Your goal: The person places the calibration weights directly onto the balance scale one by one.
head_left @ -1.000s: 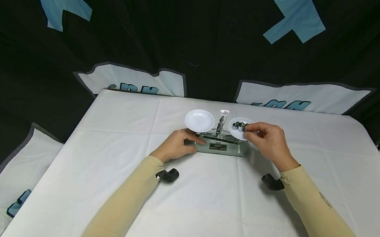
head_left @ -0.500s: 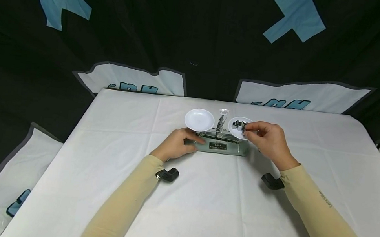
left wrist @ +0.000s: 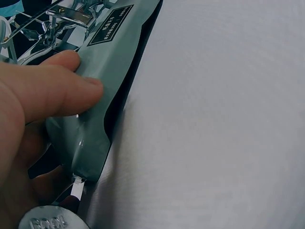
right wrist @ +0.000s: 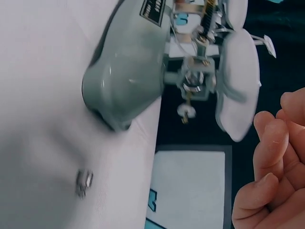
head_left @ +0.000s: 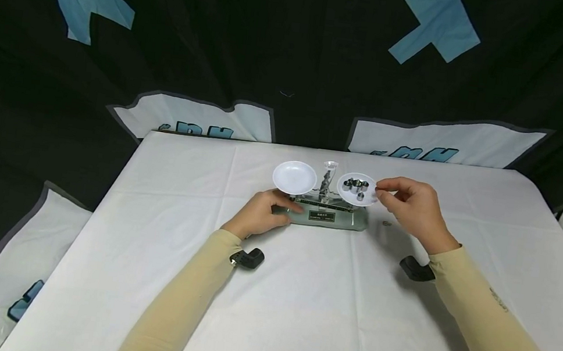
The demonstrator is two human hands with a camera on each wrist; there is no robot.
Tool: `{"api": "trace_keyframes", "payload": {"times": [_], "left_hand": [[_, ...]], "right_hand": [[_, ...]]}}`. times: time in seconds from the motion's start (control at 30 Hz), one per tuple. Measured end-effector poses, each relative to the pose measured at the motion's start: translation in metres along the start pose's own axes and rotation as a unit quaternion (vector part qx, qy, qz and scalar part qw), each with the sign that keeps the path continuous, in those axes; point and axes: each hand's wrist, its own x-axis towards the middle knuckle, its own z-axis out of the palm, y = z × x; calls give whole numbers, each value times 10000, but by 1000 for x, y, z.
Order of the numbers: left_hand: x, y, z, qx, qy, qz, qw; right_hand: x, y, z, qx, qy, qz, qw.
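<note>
A grey-green balance scale stands at the middle back of the white-covered table. Its left pan is bare. Its right pan holds several small metal weights. My left hand grips the left end of the scale base, with the thumb laid on top. My right hand hovers just right of the right pan. Its fingers are loosely curled with nothing in them. One tiny weight lies on the cloth to the right of the base and is blurred in the right wrist view.
Black wrist cameras sit under my left forearm and under my right forearm. A black backdrop with blue patches hangs behind the table's far edge. White panels lie around the table on the dark floor.
My right hand has drawn back to the right, off the right pan, so the weights on it now show. My left hand and the scale have stayed put.
</note>
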Motion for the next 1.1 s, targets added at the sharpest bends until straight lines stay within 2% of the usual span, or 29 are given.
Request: {"api": "trace_keyframes", "payload": {"times": [0.33,0.6,1.1], "left_hand": [[-1,-2,0,33,-17,-4,10000],[-1,0,0,35,18,3,10000],[0,-1,1,0,15,24,10000]], "right_hand": [[-9,14,-20,-142,237,95,9996],[-17,24,-31,-133,254,251,9993],[-21,37,-26,-110,-223,519,9983]]}}
